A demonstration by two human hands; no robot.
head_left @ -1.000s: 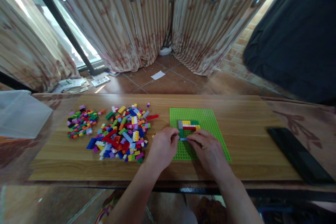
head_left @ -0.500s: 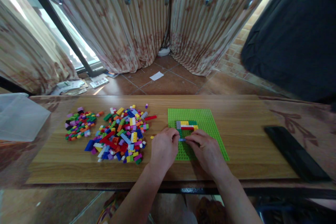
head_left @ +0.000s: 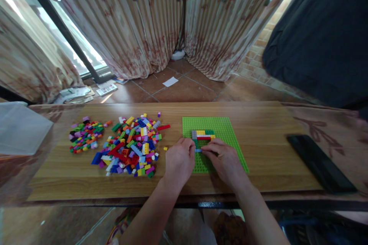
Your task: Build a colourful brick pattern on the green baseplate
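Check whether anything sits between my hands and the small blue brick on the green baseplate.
Nothing visible does. The left hand and right hand both have fingertips on the light blue brick, low on the green baseplate. The built row of bricks lies just beyond it, and the loose brick pile lies off to the left.

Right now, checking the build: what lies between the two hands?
A small light-blue plastic brick on the green studded baseplate, seen in the head view.
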